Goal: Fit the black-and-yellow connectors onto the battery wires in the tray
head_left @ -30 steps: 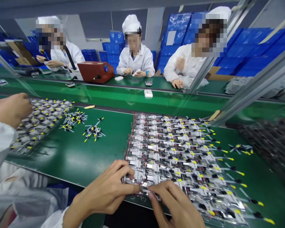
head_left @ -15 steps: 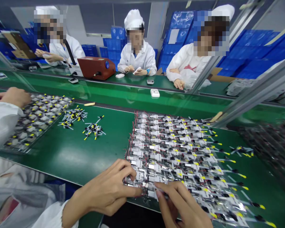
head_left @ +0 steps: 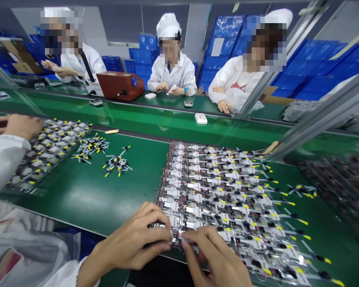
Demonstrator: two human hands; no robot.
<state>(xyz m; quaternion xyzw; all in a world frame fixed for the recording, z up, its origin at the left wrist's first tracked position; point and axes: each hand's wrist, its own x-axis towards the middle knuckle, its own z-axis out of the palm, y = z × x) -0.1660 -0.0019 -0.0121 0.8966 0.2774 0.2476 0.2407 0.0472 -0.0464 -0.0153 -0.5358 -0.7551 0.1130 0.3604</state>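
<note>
Rows of small electronic parts (head_left: pixel 194 186) with white labels and thin red wires lie in a clear plastic tray (head_left: pixel 184 217). Pale strips with black pieces and yellow tips (head_left: pixel 297 217) stick out along its right side. At the near left corner of this tray, my left hand (head_left: pixel 139 237) has thumb and fingers pinched together over a part. Just to the right, my right hand (head_left: pixel 217 255) pinches at the same spot, its fingertips almost meeting the left ones. Whatever sits between the fingertips is too small and covered to name.
Loose yellow-tipped strips (head_left: pixel 118 164) lie in piles left of the tray. A co-worker's hand (head_left: pixel 24 126) rests over another filled tray (head_left: pixel 44 153). Dark stacked trays (head_left: pixel 341 187) stand at right. Beyond, a white device (head_left: pixel 201 118) sits on the green conveyor; several co-workers sit opposite.
My right hand has moved left toward my left hand, and my left fingers have drawn together into a pinch. The white device on the conveyor has shifted slightly right.
</note>
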